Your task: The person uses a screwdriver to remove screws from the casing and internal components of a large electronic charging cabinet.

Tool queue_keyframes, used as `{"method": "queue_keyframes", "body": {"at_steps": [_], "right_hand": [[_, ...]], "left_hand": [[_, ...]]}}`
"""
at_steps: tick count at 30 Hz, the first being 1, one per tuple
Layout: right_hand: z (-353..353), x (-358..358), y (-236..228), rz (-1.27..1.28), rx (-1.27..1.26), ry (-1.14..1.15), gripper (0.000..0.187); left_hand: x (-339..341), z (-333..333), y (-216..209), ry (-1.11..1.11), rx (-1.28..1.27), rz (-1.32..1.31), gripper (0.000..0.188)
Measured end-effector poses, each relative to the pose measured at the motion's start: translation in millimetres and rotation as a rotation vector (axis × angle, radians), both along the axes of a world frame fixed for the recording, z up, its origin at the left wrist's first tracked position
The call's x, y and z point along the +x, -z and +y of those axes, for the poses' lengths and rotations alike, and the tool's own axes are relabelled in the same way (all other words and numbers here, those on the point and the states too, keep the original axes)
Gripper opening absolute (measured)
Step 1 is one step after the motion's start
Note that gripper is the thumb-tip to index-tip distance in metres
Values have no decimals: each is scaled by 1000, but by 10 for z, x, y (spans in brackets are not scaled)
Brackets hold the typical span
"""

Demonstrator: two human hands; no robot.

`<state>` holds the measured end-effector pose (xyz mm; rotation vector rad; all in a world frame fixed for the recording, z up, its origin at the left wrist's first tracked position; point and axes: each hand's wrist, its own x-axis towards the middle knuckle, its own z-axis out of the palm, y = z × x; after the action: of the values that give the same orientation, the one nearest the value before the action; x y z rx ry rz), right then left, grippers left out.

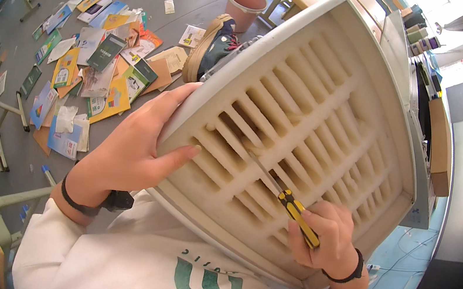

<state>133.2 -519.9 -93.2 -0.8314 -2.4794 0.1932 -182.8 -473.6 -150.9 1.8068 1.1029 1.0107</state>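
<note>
A large white box (257, 47) lies tilted across my lap, its inside facing me. Its pale foam insert (307, 121) has rows of long slots, several of them dark and deep. My left hand (134, 140) grips the box's left edge, thumb over the rim and fingers hidden behind. In my right hand (328, 235) is a yellow-and-black screwdriver (299, 218). Its thin metal shaft points up and left, and the tip touches or lies very near the foam around the slots at the middle left.
Books and papers (105, 53) are strewn over the grey floor at left. My raised shoe (212, 47) shows behind the box, with a pink bucket (246, 13) beyond it. Metal-legged furniture (17, 197) stands at left. A brown cardboard box (438, 147) sits at right, above loose cables.
</note>
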Motion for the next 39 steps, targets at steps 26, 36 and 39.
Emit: {"method": "queue_keyframes", "body": {"at_steps": [26,36,39], "right_hand": [[-205,-190,283,-619,400,-188,30],[-178,222,387,-279,262,-150,41],[-166,239,404,-303,252,-169,41]], "left_hand": [[-72,47,161,62,-63,0,77],[-58,38,102,95,-88,-3,78],[-39,36,108,86,-87,-4,78]]}}
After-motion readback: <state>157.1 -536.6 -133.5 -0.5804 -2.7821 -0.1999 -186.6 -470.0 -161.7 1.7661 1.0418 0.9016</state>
